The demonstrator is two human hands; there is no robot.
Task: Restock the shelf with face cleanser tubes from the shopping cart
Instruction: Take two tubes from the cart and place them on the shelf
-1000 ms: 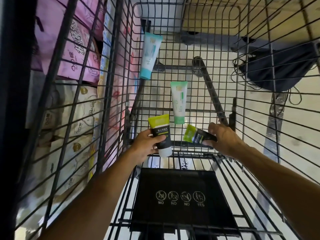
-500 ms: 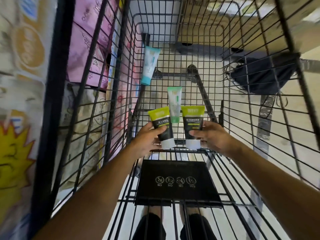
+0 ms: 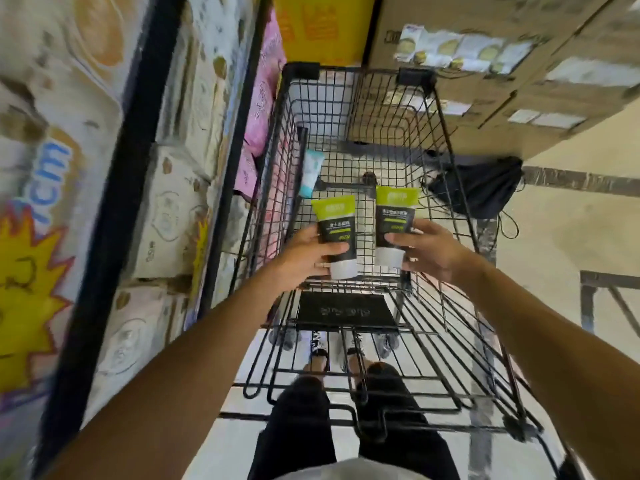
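Note:
My left hand [image 3: 304, 254] grips a green-and-black face cleanser tube [image 3: 335, 227] with a white cap pointing down. My right hand [image 3: 427, 249] holds a second tube of the same kind [image 3: 394, 220], also cap down. Both tubes are upright, side by side, raised above the black wire shopping cart [image 3: 446, 133]. A teal-and-white tube [image 3: 310, 173] leans against the cart's far left wall. The other green-and-white tube is hidden behind the held ones.
A shelf [image 3: 114, 188] with boxed and pink packaged goods runs along the left. Cardboard boxes [image 3: 512, 74] stand beyond the cart at the upper right. A black bag [image 3: 485, 188] with cords lies on the floor to the right. My legs show through the cart's child seat.
Both hands have lifted their tubes higher out of the cart and my head has pulled back, showing more of the shelf and boxes. A second ago the right tube lay tilted; it is upright now.

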